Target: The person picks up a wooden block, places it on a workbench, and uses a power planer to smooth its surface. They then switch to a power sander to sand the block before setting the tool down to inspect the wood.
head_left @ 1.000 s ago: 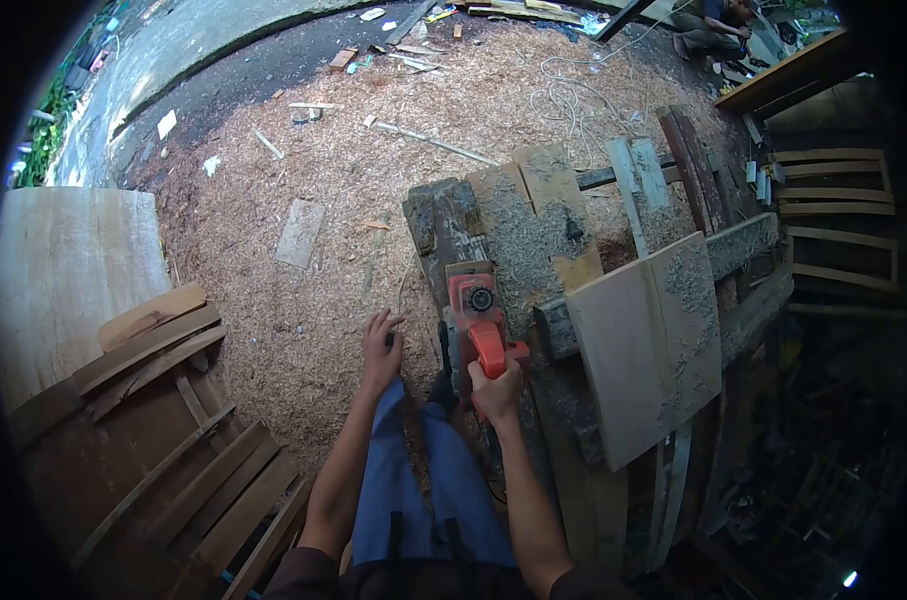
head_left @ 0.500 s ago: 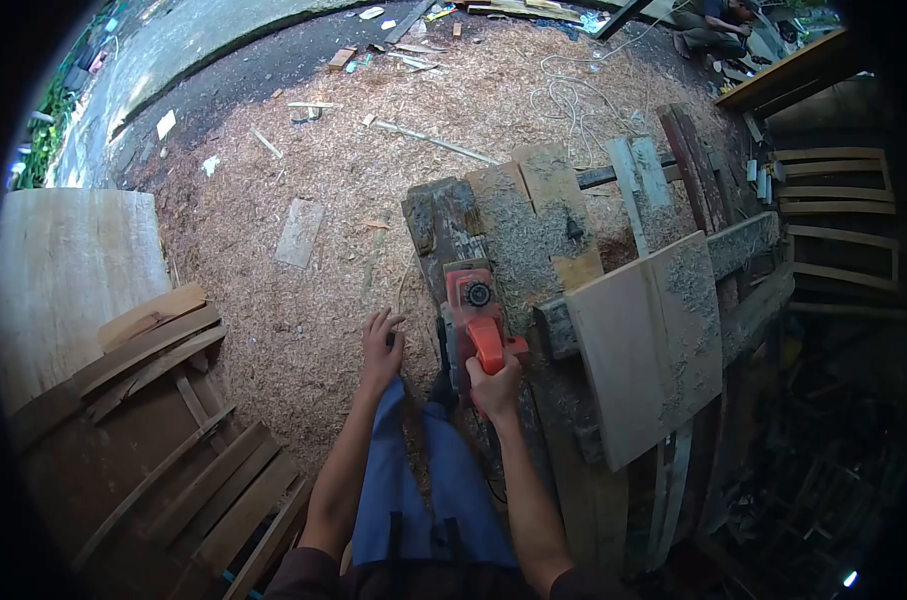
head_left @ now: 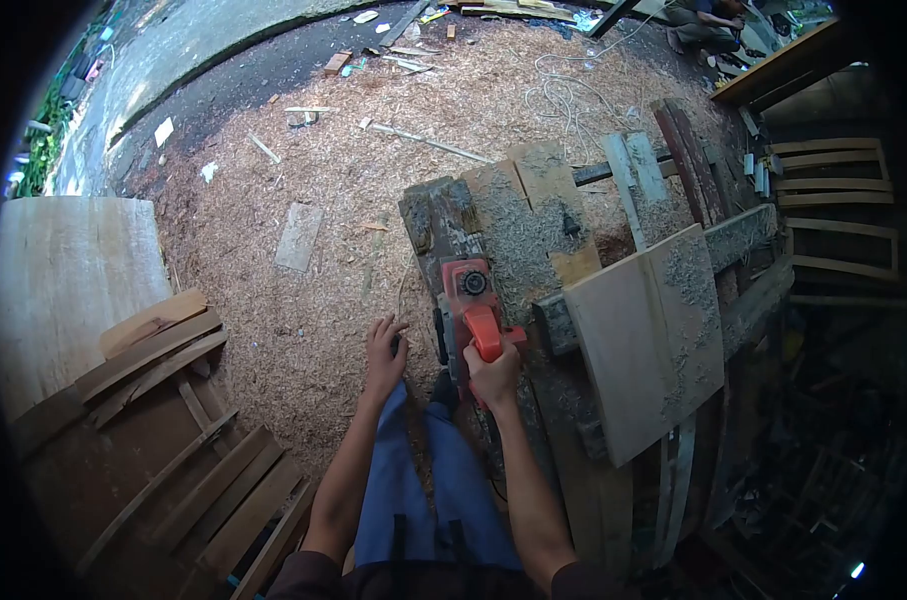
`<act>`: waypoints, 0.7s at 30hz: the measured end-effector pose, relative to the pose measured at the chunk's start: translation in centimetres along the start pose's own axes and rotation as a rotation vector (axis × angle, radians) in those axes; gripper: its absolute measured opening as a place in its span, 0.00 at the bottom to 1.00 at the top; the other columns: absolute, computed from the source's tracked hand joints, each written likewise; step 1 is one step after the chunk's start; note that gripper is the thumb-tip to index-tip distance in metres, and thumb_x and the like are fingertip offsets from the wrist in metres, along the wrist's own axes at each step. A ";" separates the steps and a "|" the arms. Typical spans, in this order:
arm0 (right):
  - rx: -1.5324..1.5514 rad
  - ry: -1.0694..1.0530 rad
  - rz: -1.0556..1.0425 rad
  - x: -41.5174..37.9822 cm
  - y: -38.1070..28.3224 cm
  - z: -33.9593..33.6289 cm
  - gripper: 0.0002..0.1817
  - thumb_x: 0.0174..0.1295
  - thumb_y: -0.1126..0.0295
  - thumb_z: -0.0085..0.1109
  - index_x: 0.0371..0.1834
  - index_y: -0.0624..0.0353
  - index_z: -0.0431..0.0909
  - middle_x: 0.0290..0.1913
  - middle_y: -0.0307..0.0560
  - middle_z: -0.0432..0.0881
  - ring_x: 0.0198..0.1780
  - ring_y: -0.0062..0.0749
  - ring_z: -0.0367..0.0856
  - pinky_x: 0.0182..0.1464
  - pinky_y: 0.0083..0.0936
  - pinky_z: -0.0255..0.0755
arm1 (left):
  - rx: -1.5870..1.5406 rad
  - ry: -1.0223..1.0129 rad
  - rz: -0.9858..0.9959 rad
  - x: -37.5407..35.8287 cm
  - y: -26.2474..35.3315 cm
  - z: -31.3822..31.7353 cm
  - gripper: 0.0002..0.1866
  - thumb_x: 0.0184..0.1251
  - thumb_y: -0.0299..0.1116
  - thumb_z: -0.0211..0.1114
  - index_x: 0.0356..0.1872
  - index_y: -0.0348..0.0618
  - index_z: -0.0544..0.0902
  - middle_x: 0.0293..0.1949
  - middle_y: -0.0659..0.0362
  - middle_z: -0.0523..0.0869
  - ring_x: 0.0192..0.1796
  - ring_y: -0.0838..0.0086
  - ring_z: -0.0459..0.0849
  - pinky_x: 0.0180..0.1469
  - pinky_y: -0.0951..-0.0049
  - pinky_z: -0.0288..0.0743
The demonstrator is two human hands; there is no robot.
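My right hand [head_left: 493,378] grips the handle of an orange electric planer [head_left: 468,305]. The planer rests on a dark, weathered plank [head_left: 438,222] that runs away from me along the left side of a rough workbench. My left hand [head_left: 383,352] hangs free to the left of the plank, fingers spread, holding nothing, just above my blue-trousered knee. Sawdust and shavings cover the plank's far end and the boards beside it.
A pale flat board [head_left: 645,342] lies on the bench to the right. Curved wooden slats [head_left: 163,355] are stacked at the left, beside a large wood panel [head_left: 63,275]. Shavings cover the ground [head_left: 313,180]. A person [head_left: 698,20] crouches at the far top right, near chair frames [head_left: 833,190].
My right hand has pushed the planer a little farther forward along the dark plank. My left hand has stayed beside my knee.
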State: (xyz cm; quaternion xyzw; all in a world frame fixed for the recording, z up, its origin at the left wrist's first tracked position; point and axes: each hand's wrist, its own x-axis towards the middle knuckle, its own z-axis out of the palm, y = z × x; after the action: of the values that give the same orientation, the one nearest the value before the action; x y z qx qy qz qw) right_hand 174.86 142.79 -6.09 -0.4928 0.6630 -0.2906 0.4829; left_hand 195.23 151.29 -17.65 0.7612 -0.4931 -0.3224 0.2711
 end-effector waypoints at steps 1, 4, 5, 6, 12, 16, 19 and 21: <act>0.045 -0.011 0.023 0.1 0.2 -0.1 0.10 0.57 0.71 0.68 0.39 0.66 0.85 0.32 0.51 0.88 0.36 0.38 0.90 0.43 0.36 0.80 | -0.019 0.003 0.002 -0.1 0.1 0.0 0.16 0.74 0.31 0.66 0.60 0.46 0.86 0.74 0.47 0.76 0.80 0.46 0.65 0.81 0.48 0.57; 0.148 -0.028 0.121 -0.3 0.7 -0.3 0.11 0.57 0.72 0.67 0.40 0.67 0.86 0.35 0.47 0.89 0.38 0.33 0.89 0.45 0.33 0.80 | -0.040 0.003 0.014 -0.1 0.6 -0.8 0.17 0.73 0.30 0.66 0.61 0.45 0.85 0.74 0.48 0.76 0.80 0.47 0.65 0.82 0.49 0.57; 0.186 -0.024 0.202 -0.8 1.0 -0.7 0.11 0.57 0.73 0.67 0.41 0.67 0.86 0.36 0.46 0.89 0.40 0.31 0.88 0.47 0.31 0.80 | -0.061 -0.009 0.021 -0.3 1.1 -1.1 0.18 0.72 0.29 0.66 0.61 0.44 0.85 0.74 0.48 0.76 0.80 0.48 0.65 0.82 0.50 0.56; 0.212 -0.001 0.213 -1.6 1.6 -0.9 0.11 0.57 0.73 0.66 0.41 0.68 0.86 0.36 0.46 0.89 0.41 0.31 0.88 0.47 0.30 0.79 | -0.067 -0.016 0.033 -0.5 1.8 -1.5 0.17 0.72 0.29 0.66 0.61 0.44 0.85 0.73 0.48 0.77 0.79 0.49 0.66 0.82 0.51 0.57; 0.151 0.067 0.257 -7.0 2.2 -5.1 0.15 0.57 0.74 0.65 0.46 0.69 0.86 0.39 0.47 0.90 0.43 0.32 0.89 0.51 0.31 0.80 | -0.151 -0.125 0.043 -0.9 3.9 -1.7 0.17 0.73 0.29 0.66 0.61 0.43 0.85 0.72 0.48 0.79 0.79 0.50 0.67 0.81 0.50 0.59; 0.153 0.156 0.305 -10.2 3.0 -6.4 0.17 0.57 0.75 0.64 0.50 0.70 0.85 0.43 0.49 0.90 0.46 0.33 0.89 0.54 0.31 0.79 | -0.093 -0.186 0.154 0.6 6.0 -1.0 0.20 0.72 0.30 0.68 0.64 0.43 0.82 0.73 0.48 0.77 0.79 0.48 0.66 0.81 0.49 0.59; 0.214 0.242 0.340 -12.3 3.5 -6.6 0.18 0.57 0.75 0.64 0.51 0.70 0.85 0.45 0.48 0.89 0.47 0.33 0.88 0.55 0.30 0.78 | 0.014 -0.182 0.266 2.9 7.9 0.1 0.30 0.69 0.32 0.73 0.71 0.44 0.76 0.76 0.47 0.73 0.80 0.46 0.64 0.81 0.48 0.59; 0.239 0.293 0.356 -13.0 4.1 -6.3 0.19 0.57 0.75 0.63 0.52 0.71 0.84 0.46 0.48 0.89 0.48 0.32 0.87 0.55 0.30 0.78 | 0.030 -0.159 0.252 4.7 8.8 1.2 0.38 0.65 0.35 0.77 0.76 0.45 0.71 0.79 0.45 0.68 0.82 0.45 0.61 0.82 0.48 0.57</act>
State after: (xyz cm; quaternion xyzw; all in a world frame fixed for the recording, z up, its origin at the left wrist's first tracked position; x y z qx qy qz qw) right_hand 168.10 155.73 -2.71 -0.2603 0.7630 -0.3455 0.4804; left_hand 190.68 143.61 -13.02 0.6692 -0.6095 -0.3377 0.2583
